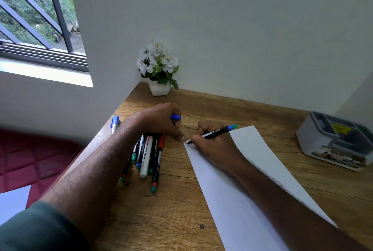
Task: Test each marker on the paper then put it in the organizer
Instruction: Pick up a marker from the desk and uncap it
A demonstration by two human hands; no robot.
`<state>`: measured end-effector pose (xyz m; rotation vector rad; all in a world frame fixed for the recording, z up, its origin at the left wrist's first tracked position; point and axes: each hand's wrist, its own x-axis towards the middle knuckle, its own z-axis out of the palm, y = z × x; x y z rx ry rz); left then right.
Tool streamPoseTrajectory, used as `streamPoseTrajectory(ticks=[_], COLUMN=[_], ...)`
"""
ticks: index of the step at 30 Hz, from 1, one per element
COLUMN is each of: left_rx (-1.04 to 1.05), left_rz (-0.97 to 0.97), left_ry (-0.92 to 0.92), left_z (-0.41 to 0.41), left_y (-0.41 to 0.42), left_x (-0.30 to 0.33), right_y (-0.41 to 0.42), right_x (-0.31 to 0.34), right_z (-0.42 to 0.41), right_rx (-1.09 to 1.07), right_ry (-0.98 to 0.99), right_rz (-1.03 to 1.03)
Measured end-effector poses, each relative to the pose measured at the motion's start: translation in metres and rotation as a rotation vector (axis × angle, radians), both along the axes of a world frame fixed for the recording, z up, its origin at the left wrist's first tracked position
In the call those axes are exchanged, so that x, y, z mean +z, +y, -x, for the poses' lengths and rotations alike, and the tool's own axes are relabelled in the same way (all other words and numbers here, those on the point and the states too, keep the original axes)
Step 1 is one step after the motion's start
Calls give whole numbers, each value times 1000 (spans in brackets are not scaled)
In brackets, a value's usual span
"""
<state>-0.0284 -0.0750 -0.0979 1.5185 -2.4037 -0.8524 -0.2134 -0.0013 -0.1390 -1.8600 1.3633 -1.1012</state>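
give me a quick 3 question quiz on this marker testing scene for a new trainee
1. True or false: the right hand holds the black marker with its tip at the near end of the paper.
2. What does the left hand hold? A) blue cap B) a red marker C) nothing
3. On which side of the desk does the organizer sit, and does any marker show in it?

Key
1. False: the tip is at the far corner.
2. A
3. The right side, near the wall; none shows in it.
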Motion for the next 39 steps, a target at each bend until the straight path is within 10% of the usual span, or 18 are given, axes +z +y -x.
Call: streamPoseTrajectory(ticks=[39], left_rx=[0], left_rz=[-10], left_ry=[-1], left_z=[0], left_y=[0], left_x=[0], right_y=[2], right_x=[5], right_z=[-1], right_rx=[-41], right_ry=[5], right_rz=[-21])
